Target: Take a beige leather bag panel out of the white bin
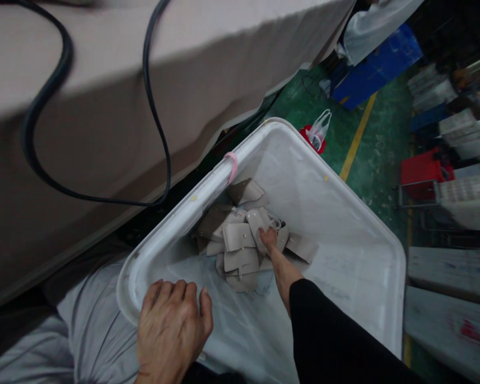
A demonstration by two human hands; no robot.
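Note:
A deep white plastic bin (344, 234) stands in front of me, with a pile of beige flap pouches (238, 237) with small metal snaps on its floor. My right hand (269, 237) reaches down into the bin, its thumb and fingers closed on a beige pouch (256, 220) at the top of the pile. Part of the grip is hidden by the hand's back. At the near left corner, my left hand (174, 322) is bent over the bin's rim, fingertips out of sight. A pink band (232, 166) is looped round the left rim.
A cloth-covered table (208, 80) runs along the left, with a black cable (156, 117) hanging over its edge. Beyond the bin, a red item with a clear plastic bag (318, 130) lies on the green floor. Boxes (448, 272) line the right; a blue container (378, 66) stands behind.

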